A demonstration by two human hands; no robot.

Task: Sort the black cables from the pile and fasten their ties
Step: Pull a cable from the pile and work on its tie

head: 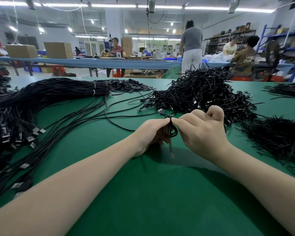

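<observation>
1. Pinching together at the middle of the view, both hands are closed on one small coiled cable (171,129), which is held just above the green table (143,193).
2. The coil is gripped from the left by the left hand (152,132), with thumb and fingertips pressed at its top.
3. The top of the same coil is pinched from the right by the right hand (200,130); its outer fingers are curled in and hold nothing else.
4. The coil's loops hang between the two hands, and a thin tail is seen pointing down below them; its end is blurred.
5. A connector (160,111) sticks out up and to the left from the pinch point.
6. A tall pile (199,89) of tied black cables lies just beyond the hands, touching the area behind the right hand.
7. A long bundle (58,92) of untied cables, bound with white bands, is spread on the left, its strands trailing across the table toward the hands.
8. A heap of black ties (278,137) lies to the right of the right hand.
9. Small flat black pieces (128,86) are piled at the far edge, well apart from the hands.
</observation>
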